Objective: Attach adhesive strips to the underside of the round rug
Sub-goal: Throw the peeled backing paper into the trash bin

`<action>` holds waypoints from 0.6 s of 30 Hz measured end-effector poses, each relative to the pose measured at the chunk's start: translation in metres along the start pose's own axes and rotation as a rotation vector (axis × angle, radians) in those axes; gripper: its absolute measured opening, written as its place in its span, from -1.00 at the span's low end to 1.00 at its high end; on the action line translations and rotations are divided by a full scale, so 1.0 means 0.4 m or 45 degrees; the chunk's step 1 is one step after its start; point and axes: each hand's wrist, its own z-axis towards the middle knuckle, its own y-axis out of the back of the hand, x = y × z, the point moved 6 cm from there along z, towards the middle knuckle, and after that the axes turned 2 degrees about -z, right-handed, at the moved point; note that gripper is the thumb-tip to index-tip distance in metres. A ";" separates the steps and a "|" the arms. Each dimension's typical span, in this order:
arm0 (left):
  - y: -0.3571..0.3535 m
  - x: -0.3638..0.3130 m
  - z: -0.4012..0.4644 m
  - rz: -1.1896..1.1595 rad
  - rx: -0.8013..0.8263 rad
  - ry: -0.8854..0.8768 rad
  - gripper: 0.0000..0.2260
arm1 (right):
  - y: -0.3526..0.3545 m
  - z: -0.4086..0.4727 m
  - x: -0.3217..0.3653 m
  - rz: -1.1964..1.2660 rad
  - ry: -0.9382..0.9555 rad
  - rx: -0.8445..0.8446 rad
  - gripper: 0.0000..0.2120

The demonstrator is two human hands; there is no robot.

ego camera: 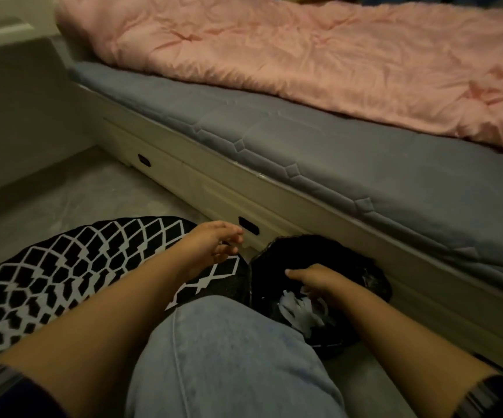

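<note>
One knee [229,351] betw. rug [63,273] (bin [319,257] rt)

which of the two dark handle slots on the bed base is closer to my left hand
The nearer slot, just right of your left hand; the other slot sits farther along the bed base.

rug [63,267] left on floor | bin [365,279] right of rug | bed [274,146] behind both

One round rug [63,267], one black bin [334,267], two hands, one bed [244,152]
</note>
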 end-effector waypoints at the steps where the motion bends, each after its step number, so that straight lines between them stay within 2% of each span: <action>1: 0.014 0.007 -0.005 0.017 -0.018 0.006 -0.83 | 0.003 -0.001 0.003 0.023 -0.012 0.001 -0.45; 4: 0.051 0.024 -0.024 0.029 -0.061 0.016 -0.82 | 0.011 -0.024 0.025 0.056 -0.025 0.035 -0.72; 14: 0.190 0.023 -0.162 -0.256 -0.367 -0.110 -0.84 | -0.079 -0.183 0.349 0.032 0.256 0.166 -0.78; 18: 0.317 0.042 -0.258 -0.421 -0.542 -0.163 -0.85 | -0.189 -0.285 0.507 -0.212 0.407 0.223 -0.74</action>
